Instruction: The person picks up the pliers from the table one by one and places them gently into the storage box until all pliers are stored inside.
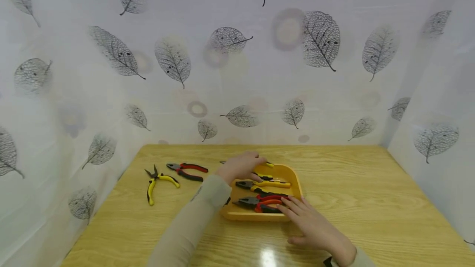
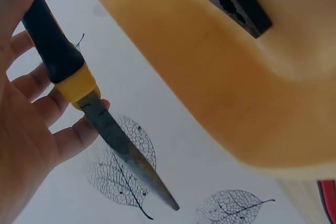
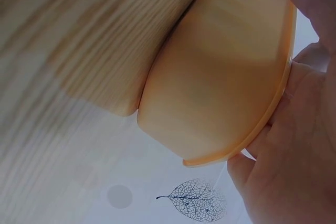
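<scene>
Above the back-left edge of the orange tray (image 1: 256,217), my left hand (image 1: 241,166) holds needle-nose pliers (image 2: 126,150) with black and yellow handles. In the left wrist view the thumb lies over the handle, with the fingers behind it; the long narrow tip points away from the palm. My right hand (image 1: 315,228) rests its outstretched fingers over the tray's front-right rim (image 3: 262,121), the thumb standing off outside. Inside the tray lie red-and-black pliers (image 1: 265,203), yellow-handled pliers (image 1: 276,184) and more yellow-and-black handles (image 1: 265,176), partly covered by my left hand.
Left of the tray, yellow-and-black needle-nose pliers (image 1: 152,182) lie spread on the wooden table (image 1: 371,201), beside red-and-black pliers (image 1: 187,171). A white leaf-printed curtain (image 1: 237,77) rises behind the table and along both sides.
</scene>
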The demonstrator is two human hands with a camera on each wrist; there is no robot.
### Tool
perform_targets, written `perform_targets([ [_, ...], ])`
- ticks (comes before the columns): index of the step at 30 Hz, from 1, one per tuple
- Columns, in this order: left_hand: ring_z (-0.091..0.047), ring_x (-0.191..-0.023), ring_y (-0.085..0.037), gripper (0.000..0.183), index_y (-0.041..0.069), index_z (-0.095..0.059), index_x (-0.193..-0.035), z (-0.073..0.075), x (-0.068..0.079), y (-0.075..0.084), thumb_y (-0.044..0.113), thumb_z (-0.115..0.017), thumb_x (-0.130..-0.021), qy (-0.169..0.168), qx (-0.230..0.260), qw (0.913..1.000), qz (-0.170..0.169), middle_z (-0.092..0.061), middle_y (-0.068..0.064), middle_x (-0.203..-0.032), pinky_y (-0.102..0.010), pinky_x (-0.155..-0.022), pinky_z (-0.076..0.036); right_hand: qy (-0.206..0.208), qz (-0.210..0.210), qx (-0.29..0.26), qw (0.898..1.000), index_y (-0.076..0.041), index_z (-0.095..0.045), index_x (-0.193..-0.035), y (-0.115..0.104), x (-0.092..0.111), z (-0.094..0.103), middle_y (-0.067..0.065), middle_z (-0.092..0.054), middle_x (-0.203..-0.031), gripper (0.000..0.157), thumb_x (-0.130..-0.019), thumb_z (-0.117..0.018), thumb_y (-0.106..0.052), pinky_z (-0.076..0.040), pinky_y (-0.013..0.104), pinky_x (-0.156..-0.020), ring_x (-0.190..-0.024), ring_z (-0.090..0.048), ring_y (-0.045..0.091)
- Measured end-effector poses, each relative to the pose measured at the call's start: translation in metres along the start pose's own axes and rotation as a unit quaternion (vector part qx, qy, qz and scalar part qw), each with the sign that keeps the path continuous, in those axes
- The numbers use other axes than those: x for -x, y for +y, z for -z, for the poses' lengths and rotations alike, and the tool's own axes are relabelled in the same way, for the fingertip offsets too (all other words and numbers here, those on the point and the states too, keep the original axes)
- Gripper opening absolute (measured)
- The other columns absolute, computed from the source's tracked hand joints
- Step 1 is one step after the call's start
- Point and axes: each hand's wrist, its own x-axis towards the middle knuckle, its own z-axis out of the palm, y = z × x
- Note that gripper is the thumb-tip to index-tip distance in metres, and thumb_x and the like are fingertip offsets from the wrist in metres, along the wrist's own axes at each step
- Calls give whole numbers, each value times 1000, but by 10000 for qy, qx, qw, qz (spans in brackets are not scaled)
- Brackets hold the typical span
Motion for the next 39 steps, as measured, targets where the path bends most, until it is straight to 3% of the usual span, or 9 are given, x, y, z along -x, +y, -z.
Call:
perform_targets([
  [6,-49,-102,-17,60,22,-42,-129,-9,-15,4,42,-63,-77,-403,182,9989,152,-48,-2,-118,-33,-81,-44,59,53,43,10000,-7,-36,-136,-1,-1,1,16,-31,-139,82,-70,-70,-41,16,22,-99,-126,-25,36],
  [17,-51,-101,-17,58,20,-43,-127,-24,-33,12,43,-63,-77,-805,251,9956,415,-50,-3,-116,-33,-81,-44,236,70,227,9994,-8,-37,-135,-2,1,-1,17,-35,-136,82,-67,-71,-41,15,24,-100,-124,-30,35],
  [23,-50,-103,-16,61,20,-44,-128,-32,-37,16,44,-65,-76,-742,83,9965,365,-50,-4,-118,-32,-85,-43,336,152,275,9989,-8,-38,-134,-2,2,-3,17,-38,-134,82,-66,-72,-41,15,24,-100,-122,-32,35],
  [32,-49,-107,-21,58,23,-44,-124,-40,-39,27,48,-61,-75,-437,-707,9960,321,-45,-7,-126,-32,-82,-45,257,53,209,9994,-8,-38,-135,-2,2,-2,16,-35,-136,82,-68,-71,-41,15,23,-101,-125,-29,34],
  [39,-47,-110,-24,57,23,-43,-125,-45,-41,32,49,-59,-76,-464,-909,9938,445,-44,-7,-126,-34,-83,-45,221,6,180,9996,-8,-38,-135,-2,1,-2,16,-36,-136,81,-68,-71,-40,15,23,-100,-125,-28,34],
])
